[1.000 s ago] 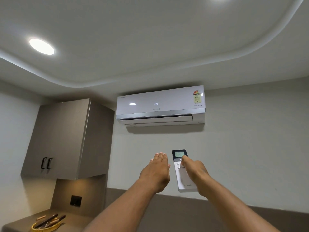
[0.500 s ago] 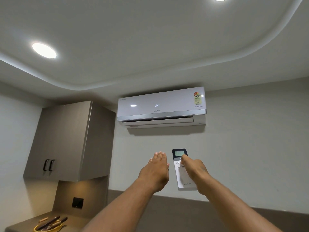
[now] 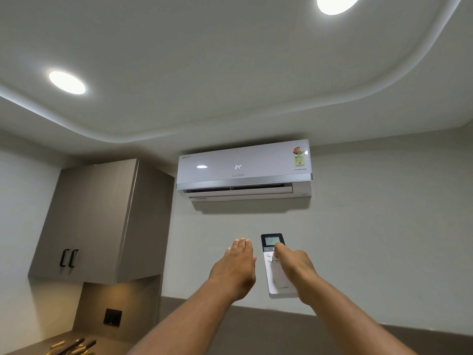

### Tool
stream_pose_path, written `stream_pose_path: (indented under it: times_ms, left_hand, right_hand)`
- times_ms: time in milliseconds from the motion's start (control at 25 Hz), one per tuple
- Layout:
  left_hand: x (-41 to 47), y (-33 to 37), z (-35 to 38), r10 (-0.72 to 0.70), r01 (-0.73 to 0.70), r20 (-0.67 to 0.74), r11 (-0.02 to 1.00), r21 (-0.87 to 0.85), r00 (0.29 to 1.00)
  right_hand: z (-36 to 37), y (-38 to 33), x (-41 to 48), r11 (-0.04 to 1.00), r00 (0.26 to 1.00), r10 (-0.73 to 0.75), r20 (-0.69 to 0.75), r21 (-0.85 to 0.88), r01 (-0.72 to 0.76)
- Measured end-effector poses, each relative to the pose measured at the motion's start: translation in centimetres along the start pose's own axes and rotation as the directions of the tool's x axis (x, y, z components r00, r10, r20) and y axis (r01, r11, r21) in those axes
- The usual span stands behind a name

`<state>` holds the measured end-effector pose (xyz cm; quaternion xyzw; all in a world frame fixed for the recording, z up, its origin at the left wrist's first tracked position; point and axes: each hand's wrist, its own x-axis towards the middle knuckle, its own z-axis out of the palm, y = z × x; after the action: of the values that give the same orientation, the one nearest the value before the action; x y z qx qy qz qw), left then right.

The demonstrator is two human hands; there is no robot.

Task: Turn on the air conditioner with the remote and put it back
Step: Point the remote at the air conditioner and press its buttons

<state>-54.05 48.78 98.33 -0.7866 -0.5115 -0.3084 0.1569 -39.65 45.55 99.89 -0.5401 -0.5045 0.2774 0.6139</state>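
Note:
A white split air conditioner [image 3: 243, 165] hangs high on the wall, its front showing "24" and its lower flap partly open. Below it I hold up a slim white remote [image 3: 275, 275] with a dark screen at its top, pointed at the unit. My right hand [image 3: 294, 270] grips the remote from the right, thumb resting on the buttons just under the screen. My left hand [image 3: 236, 270] is raised beside the remote on its left, flat, fingers straight and together, holding nothing and not touching the remote.
A grey-brown wall cabinet [image 3: 99, 221] with two black handles hangs at the left. Under it, a counter corner [image 3: 33, 345] bears knives and wooden sticks, with a dark wall socket [image 3: 112, 316] behind. Two round ceiling lights [image 3: 67, 82] glow overhead.
The air conditioner's flap has opened a little further. The view has tilted upward slightly. Both hands and the remote stay almost where they were.

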Motion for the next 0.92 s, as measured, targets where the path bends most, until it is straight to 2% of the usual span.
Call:
stream_pose_path:
  times_ms: [920]
  left_hand:
    - [-0.8,-0.5,-2.0,-0.004,0.005,-0.026,1.0,0.01,1.0]
  right_hand:
    - [0.3,-1.7,-0.8,1.0,1.0,-0.016,-0.007,0.005,0.016]
